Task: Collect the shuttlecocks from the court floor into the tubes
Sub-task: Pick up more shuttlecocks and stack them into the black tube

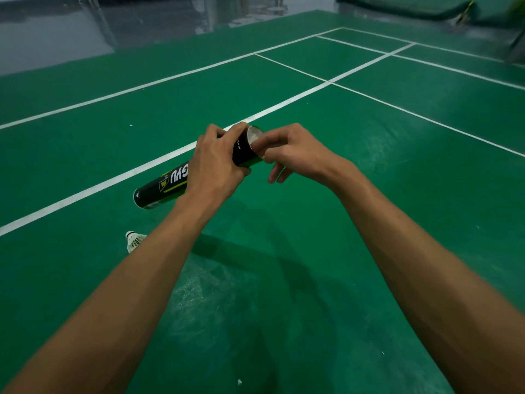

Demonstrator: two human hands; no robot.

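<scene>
Lying on the green floor (312, 251) at the near left is a white shuttlecock (134, 242), cork tip pointing far-left, its feather skirt partly hidden behind the left forearm. Just beyond it a broad white line (85, 194) runs from the left edge up toward the far right, where it meets other lines.

Above that line a black tube (167, 187) with white and yellow-green print is held off the floor, slanting from a capped lower end at the left up to an open mouth at the right. The left hand (216, 163) grips the tube round its upper half, fingers wrapped over the top and thumb underneath, so the middle of the tube is covered. The mouth faces the far right, and a pale white surface (253, 135) shows inside it; whether this is lining or feathers cannot be told.

The right hand (295, 155) is at that mouth, touching it. Its thumb and forefinger pinch the near edge of the rim, while the other fingers hang loosely curled below, clear of the tube. What, if anything, lies between the pinching fingertips is hidden.

Pale scuffs (199, 294) mark the floor between the two forearms, and a small white scrap (239, 381) lies near the bottom edge. At the far right a dark, blurred shape (412, 12) runs beyond the court.
</scene>
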